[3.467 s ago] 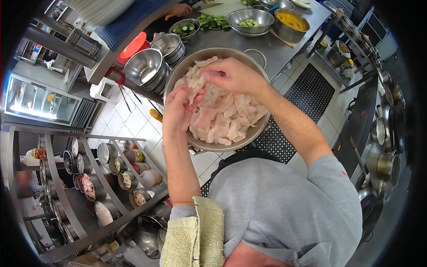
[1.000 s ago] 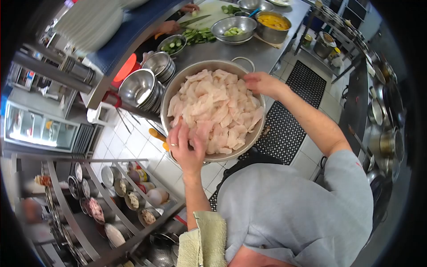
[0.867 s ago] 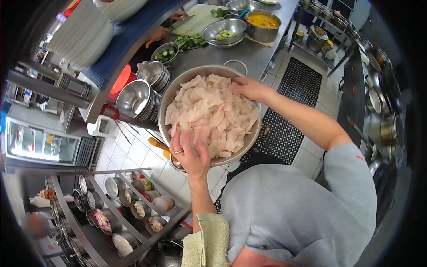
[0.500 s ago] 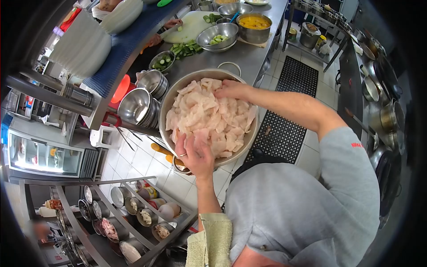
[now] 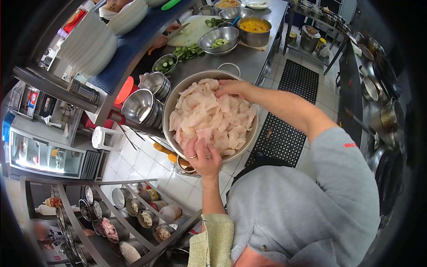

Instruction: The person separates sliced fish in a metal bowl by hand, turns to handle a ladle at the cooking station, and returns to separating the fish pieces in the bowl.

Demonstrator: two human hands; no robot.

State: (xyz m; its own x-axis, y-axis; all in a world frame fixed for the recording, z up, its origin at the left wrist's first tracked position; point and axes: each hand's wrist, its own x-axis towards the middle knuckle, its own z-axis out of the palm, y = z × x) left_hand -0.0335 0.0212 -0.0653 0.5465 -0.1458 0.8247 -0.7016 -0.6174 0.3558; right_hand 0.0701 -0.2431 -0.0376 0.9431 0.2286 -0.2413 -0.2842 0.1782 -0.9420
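A large round metal pot (image 5: 167, 116) with loop handles is heaped with pale pinkish-white raw meat slices (image 5: 213, 111); whether they are chicken or fish I cannot tell. At the near left rim my left hand (image 5: 203, 155), wearing a ring, has its fingers curled into the slices. Across the pot, my right hand (image 5: 233, 89) reaches over the far rim, its fingers closed on the heap and its fingertips partly hidden among the slices.
Stacked steel bowls (image 5: 138, 107) sit left of the pot. On the counter (image 5: 191, 66) are a bowl of cut greens (image 5: 164, 64), a bowl of cucumber pieces (image 5: 219, 40) and a pot of yellow liquid (image 5: 254, 26). Another person's hand (image 5: 159, 41) is by a cutting board (image 5: 189, 33).
My left hand has shifted slightly right along the rim, and its fingers are more drawn together over the slices. My right hand stays at the far side. The whole view has shifted a little.
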